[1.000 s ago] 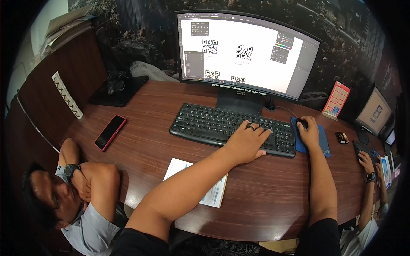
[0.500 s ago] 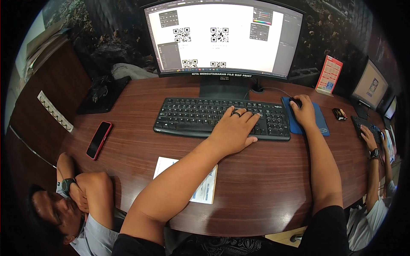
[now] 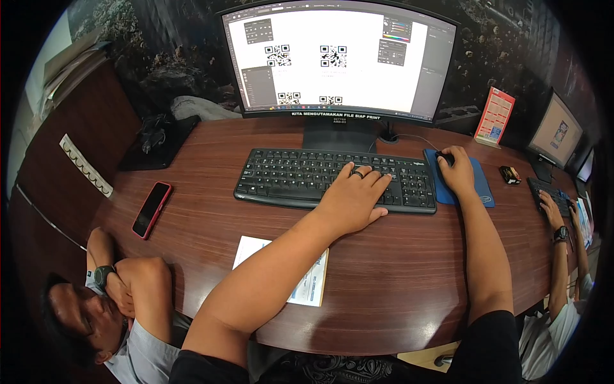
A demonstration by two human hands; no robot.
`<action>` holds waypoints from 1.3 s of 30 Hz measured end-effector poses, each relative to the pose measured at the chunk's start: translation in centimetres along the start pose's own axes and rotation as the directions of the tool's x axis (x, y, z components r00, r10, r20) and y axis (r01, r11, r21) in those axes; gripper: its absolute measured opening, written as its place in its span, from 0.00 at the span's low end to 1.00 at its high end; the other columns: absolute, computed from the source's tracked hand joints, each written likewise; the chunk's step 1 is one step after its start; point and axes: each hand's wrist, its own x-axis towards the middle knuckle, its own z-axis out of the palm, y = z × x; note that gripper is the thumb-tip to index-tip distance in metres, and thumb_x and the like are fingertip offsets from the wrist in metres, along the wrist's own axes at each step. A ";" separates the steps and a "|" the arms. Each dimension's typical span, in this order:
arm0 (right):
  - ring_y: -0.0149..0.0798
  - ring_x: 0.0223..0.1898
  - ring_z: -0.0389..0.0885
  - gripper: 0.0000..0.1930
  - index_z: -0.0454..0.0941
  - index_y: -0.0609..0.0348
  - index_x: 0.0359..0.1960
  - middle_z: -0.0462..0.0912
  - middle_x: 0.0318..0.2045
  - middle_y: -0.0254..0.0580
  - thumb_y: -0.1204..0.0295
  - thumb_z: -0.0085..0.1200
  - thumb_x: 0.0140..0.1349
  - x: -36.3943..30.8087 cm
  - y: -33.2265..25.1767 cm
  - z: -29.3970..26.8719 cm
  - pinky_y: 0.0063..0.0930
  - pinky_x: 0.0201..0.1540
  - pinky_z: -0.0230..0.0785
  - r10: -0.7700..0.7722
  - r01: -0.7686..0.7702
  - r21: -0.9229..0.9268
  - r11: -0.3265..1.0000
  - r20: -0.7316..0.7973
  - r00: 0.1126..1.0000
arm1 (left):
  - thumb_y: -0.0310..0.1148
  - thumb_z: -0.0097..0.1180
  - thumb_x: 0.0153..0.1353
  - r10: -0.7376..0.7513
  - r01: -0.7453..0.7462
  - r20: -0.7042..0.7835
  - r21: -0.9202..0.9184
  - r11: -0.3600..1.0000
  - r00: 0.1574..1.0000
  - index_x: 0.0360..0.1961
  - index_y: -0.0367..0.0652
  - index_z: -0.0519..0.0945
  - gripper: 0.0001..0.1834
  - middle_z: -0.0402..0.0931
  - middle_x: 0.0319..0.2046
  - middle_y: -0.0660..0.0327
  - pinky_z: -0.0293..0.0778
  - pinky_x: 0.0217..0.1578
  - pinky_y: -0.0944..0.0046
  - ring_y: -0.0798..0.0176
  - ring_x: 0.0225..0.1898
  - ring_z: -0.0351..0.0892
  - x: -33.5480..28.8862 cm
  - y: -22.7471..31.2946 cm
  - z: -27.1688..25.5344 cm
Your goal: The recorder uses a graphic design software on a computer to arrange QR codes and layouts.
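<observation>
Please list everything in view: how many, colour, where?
monitors: at least 2, black, centre and right
keyboards: 2, black, centre, right
mouse pad: 1, blue, right
mouse: 1, black, on pad
phone: 1, black and red, left
papers: count unclear, white, front
calendar: 1, red, back right
small box: 1, black, right
cables: count unclear, black, left
paper stack: 1, tan, upper left
strip: 1, white, left
desk: 1, brown, centre
other people: 2, pale tops, left and right
left hand: 1, black ring, on keyboard
right hand: 1, bare, on mouse
</observation>
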 end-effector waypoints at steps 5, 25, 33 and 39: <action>0.51 0.51 0.81 0.12 0.81 0.57 0.43 0.81 0.48 0.44 0.69 0.62 0.59 0.0 -0.1 -0.2 0.42 0.52 0.73 0.006 -0.006 -0.004 1.000 0.009 1.000 | 0.51 0.61 0.66 0.000 0.000 0.000 0.006 1.000 1.000 0.70 0.42 0.69 0.37 0.73 0.65 0.53 0.57 0.72 0.44 0.50 0.70 0.66 0.1 0.1 0.1; 0.55 0.51 0.81 0.12 0.80 0.56 0.45 0.81 0.46 0.47 0.68 0.63 0.60 0.0 0.3 0.2 0.45 0.54 0.73 -0.006 0.004 -0.041 0.999 -0.053 0.999 | 0.51 0.62 0.66 0.000 0.000 -0.012 0.008 1.000 1.000 0.69 0.43 0.70 0.36 0.74 0.64 0.54 0.57 0.72 0.43 0.51 0.69 0.67 0.1 0.0 0.2; 0.54 0.52 0.81 0.13 0.81 0.57 0.45 0.81 0.48 0.47 0.68 0.63 0.61 0.0 0.1 0.1 0.45 0.55 0.72 0.017 -0.019 -0.047 0.999 -0.027 0.999 | 0.52 0.61 0.66 0.005 -0.005 -0.013 0.006 1.000 1.000 0.69 0.43 0.70 0.36 0.74 0.63 0.54 0.57 0.72 0.43 0.50 0.69 0.67 0.1 -0.1 0.2; 0.53 0.53 0.81 0.13 0.81 0.57 0.45 0.81 0.48 0.46 0.68 0.63 0.61 0.0 -0.2 0.0 0.43 0.55 0.73 0.016 -0.017 -0.037 0.999 -0.011 1.000 | 0.52 0.61 0.66 0.005 -0.004 -0.022 0.002 1.000 1.000 0.69 0.43 0.71 0.36 0.75 0.63 0.53 0.57 0.72 0.42 0.49 0.70 0.67 0.1 -0.1 0.3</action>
